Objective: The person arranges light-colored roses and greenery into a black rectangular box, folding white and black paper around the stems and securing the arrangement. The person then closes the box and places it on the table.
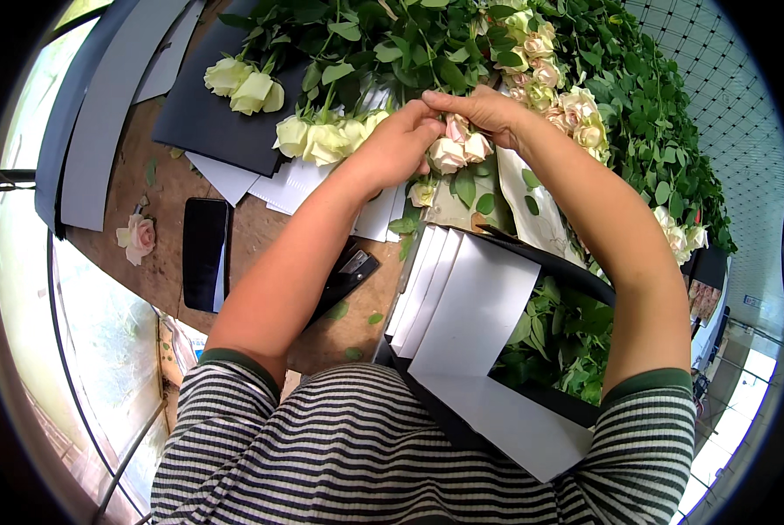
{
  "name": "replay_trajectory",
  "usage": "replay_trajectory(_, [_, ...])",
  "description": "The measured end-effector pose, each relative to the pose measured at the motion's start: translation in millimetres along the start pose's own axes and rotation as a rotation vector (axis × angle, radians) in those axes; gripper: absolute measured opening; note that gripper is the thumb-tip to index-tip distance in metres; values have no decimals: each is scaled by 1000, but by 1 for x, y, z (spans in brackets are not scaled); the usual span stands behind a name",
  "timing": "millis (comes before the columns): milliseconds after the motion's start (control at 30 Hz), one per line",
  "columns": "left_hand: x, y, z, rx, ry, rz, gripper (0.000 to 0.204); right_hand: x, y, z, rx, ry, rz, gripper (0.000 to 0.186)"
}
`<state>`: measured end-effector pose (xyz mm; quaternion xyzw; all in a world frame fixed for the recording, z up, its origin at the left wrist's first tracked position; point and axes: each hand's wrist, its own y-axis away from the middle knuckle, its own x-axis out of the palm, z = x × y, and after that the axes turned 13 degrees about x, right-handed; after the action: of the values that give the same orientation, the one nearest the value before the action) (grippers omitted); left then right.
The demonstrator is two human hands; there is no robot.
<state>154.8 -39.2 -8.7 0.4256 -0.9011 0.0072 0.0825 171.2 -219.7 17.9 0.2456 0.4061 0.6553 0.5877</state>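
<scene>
Pink rose cluster (460, 149) pinched by left hand (396, 144) and right hand (488, 112) fingers; stems hidden; stapler (346, 271) at 7 o'clock half covered by forearm

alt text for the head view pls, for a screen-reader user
Both hands, left hand and right hand, meet over pale pink roses on a wooden table. Cream roses, leafy stems, black-and-white sheets, a phone and a stapler lie around.

Both hands, left hand (396, 144) and right hand (488, 112), apparently pinch pale pink roses (458, 149).
</scene>
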Motion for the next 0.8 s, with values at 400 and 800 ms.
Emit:
replay_trajectory(400, [-27, -15, -7, 248, -926, 148, 35, -49, 78, 20, -141, -533, 314, 21])
replay_trajectory(800, [25, 14, 18, 143, -1002, 277, 34, -36, 75, 10, -94, -588, 216, 28])
